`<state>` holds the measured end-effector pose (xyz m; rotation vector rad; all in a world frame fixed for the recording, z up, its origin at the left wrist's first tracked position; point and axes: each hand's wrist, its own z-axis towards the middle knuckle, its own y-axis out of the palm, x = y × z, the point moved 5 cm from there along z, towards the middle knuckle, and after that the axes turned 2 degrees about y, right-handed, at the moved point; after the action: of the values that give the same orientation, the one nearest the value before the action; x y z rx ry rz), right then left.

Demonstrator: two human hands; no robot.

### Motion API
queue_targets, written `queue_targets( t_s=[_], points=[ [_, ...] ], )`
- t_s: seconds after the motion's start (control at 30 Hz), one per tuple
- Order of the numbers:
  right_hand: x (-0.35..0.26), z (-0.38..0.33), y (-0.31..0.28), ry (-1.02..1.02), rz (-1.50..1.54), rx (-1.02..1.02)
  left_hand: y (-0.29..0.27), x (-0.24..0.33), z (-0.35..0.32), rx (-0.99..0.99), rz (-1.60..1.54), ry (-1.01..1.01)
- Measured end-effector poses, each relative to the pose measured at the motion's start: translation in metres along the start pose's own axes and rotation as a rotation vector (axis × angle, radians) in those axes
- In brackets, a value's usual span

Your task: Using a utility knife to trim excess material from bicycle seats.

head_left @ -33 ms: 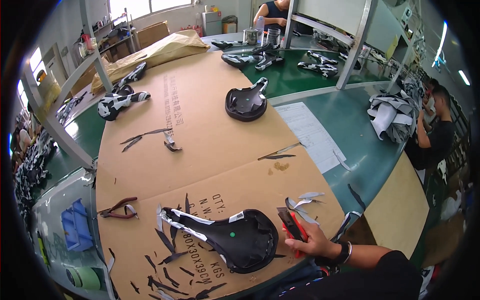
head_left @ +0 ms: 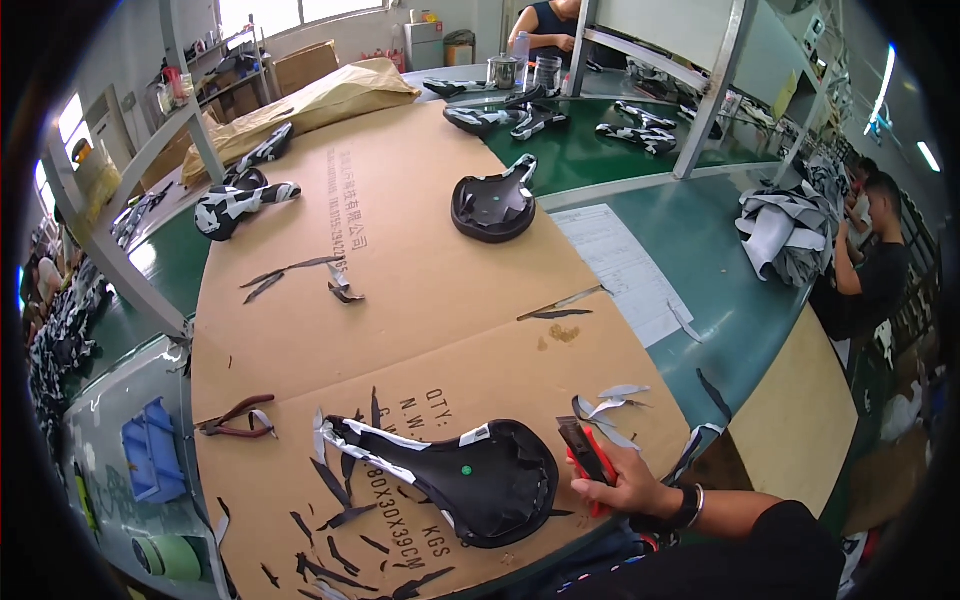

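Observation:
My right hand [head_left: 635, 485] is closed round a red and black utility knife [head_left: 590, 455], held just right of a bicycle saddle. The saddle [head_left: 500, 480] lies underside up on the cardboard, its black base showing a small green dot and its nose pointing left. White and black cover material wraps its edges. The knife and the saddle are apart. No part of my left hand can be seen. Dark trimmed strips [head_left: 345, 518] are strewn below the nose, and pale scraps [head_left: 612, 400] lie beyond the knife. Red-handled pliers [head_left: 240, 420] rest to the left.
A large cardboard sheet [head_left: 450, 320] covers the table. Farther off are an upturned saddle [head_left: 492, 212], a black-and-white patterned saddle [head_left: 235, 210] and a paper sheet [head_left: 625, 270]. A blue bin [head_left: 155, 460] stands at left, a fabric heap [head_left: 785, 235] at right. Co-workers sit beyond.

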<state>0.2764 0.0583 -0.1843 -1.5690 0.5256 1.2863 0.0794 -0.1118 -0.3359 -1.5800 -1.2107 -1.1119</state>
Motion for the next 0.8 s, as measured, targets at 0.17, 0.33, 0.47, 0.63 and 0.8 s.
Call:
queue_targets(
  t_s=[0.17,0.33,0.47,0.63,0.8],
  points=[
    [-0.003,-0.003,0.003,0.109,0.119,-0.009,-0.025,-0.019,-0.006,0.049,0.144,0.055],
    [-0.003,-0.002,0.001,0.085,0.011,-0.06,-0.048,-0.029,-0.018,0.106,0.305,0.125],
    [-0.003,-0.003,0.002,0.126,0.027,-0.08,-0.063,-0.032,-0.029,0.158,0.443,0.18],
    [-0.001,-0.006,0.003,0.124,0.066,-0.078,-0.079,-0.034,-0.044,0.214,0.639,0.222],
    [-0.007,-0.005,0.004,0.093,0.074,-0.102,-0.087,-0.039,-0.071,0.257,0.849,0.214]
  ],
)
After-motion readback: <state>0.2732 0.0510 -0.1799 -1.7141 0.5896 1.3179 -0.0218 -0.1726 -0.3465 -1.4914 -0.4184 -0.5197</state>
